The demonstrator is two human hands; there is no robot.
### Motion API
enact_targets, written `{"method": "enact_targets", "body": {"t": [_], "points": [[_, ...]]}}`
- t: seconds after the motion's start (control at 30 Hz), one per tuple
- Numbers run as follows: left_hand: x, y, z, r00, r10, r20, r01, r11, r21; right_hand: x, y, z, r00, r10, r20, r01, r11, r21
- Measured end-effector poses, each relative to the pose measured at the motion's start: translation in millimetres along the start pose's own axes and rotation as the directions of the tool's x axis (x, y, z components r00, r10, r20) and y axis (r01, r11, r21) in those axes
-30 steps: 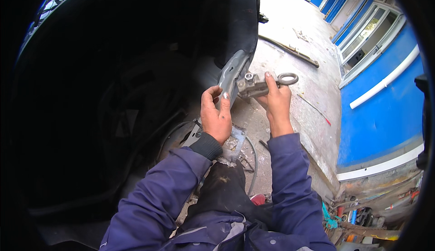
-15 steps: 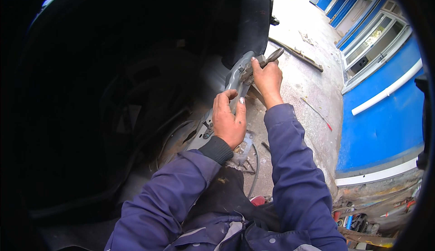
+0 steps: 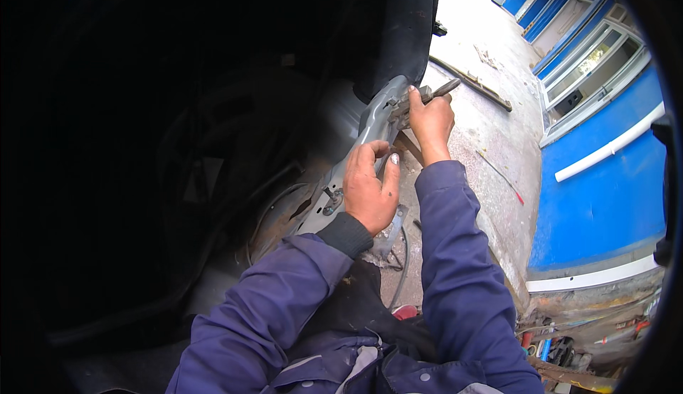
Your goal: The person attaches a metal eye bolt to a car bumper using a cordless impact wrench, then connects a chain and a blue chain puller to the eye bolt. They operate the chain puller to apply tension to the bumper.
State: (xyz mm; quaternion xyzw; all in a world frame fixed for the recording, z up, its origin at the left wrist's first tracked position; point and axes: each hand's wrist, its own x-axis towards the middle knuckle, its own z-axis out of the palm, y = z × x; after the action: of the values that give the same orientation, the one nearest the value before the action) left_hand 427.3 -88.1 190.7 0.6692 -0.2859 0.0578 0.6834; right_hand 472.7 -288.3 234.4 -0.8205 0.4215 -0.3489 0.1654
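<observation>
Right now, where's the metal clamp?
In the head view, just right of the middle and toward the top: the clamp is in the right hand, by the grey rail, farther up than the left hand.

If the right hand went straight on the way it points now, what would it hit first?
Most likely the grey metal rail: the metal clamp held in the right hand sits at its edge. Depth is unclear, so I can't tell whether they touch.
</observation>
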Motion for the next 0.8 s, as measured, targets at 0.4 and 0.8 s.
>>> {"method": "enact_targets", "body": {"t": [0.4,0.8], "points": [[-1,5,1,0.994,-0.032,0.100,0.038,0.997,-0.061,-3,16,3,0.998,-0.037,0.059,0.038,0.999,-0.030],[4,2,7,0.985,-0.154,0.078,0.160,0.983,-0.085,7,-13,-13,0.926,-0.154,0.346,0.202,0.974,-0.106]]}}
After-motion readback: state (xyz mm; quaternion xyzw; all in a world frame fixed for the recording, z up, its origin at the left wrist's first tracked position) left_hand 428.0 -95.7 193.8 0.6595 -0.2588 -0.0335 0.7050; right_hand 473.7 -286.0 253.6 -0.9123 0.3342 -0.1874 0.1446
